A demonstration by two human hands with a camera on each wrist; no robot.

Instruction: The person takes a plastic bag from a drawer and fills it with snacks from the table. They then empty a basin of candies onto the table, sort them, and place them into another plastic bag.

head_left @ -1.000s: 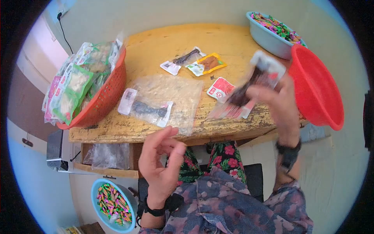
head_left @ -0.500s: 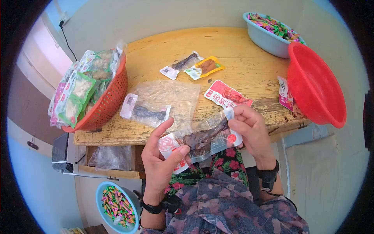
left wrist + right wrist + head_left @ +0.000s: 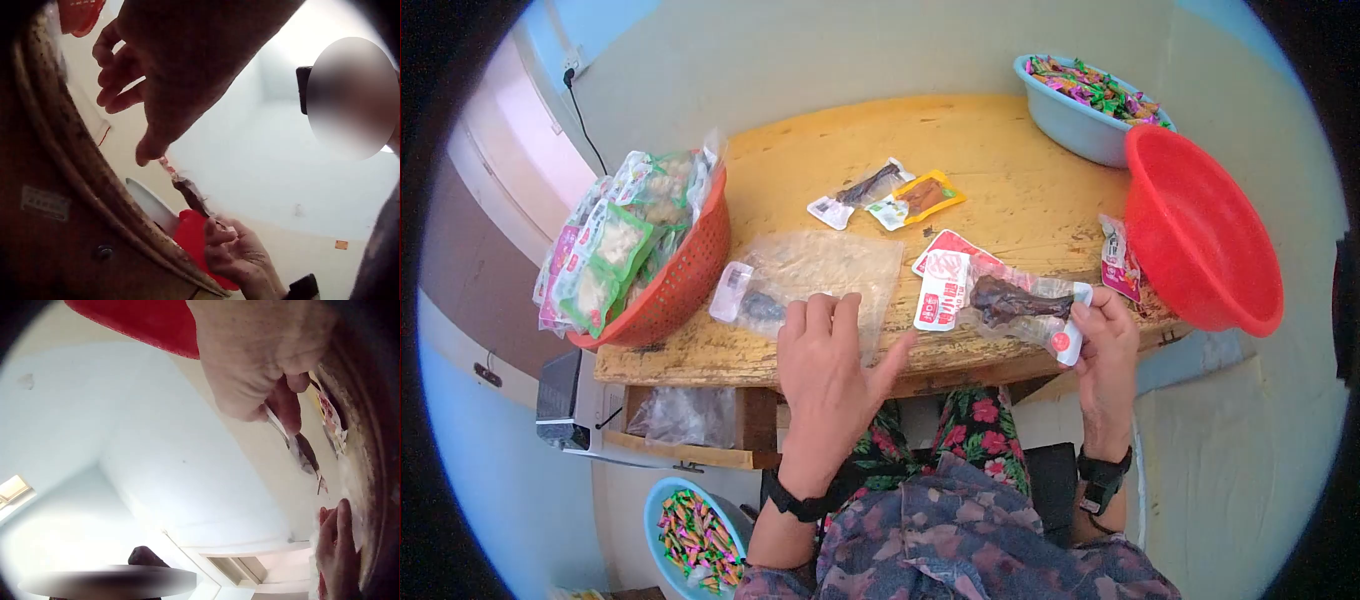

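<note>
My right hand (image 3: 1108, 350) pinches one end of a clear vacuum packet holding a dark drumstick (image 3: 1018, 302), its white label with red print pointing left. In the left wrist view the drumstick packet (image 3: 192, 196) appears edge-on. Fingers extended and thumb spread, my left hand (image 3: 825, 365) is over the front of the large clear plastic bag (image 3: 830, 262), with nothing in its grasp. A similar dark packet (image 3: 750, 303) on that bag is partly hidden by the left fingers. Behind the held packet, a red and white packet (image 3: 952, 246) shows only in part.
An orange basket (image 3: 685, 262) of food packets stands left; a red basin (image 3: 1200, 230) and a blue basin (image 3: 1065, 128) of wrapped sweets stand right. A dark-meat packet (image 3: 868, 190), yellow packet (image 3: 927, 198) and pink packet (image 3: 1120, 262) lie on the table. Below is an open drawer (image 3: 750, 458).
The right hand brought the drumstick packet to both hands in front, then moved it up and right over the table edge. The left hand let go of its label end and moved over the clear bag.
</note>
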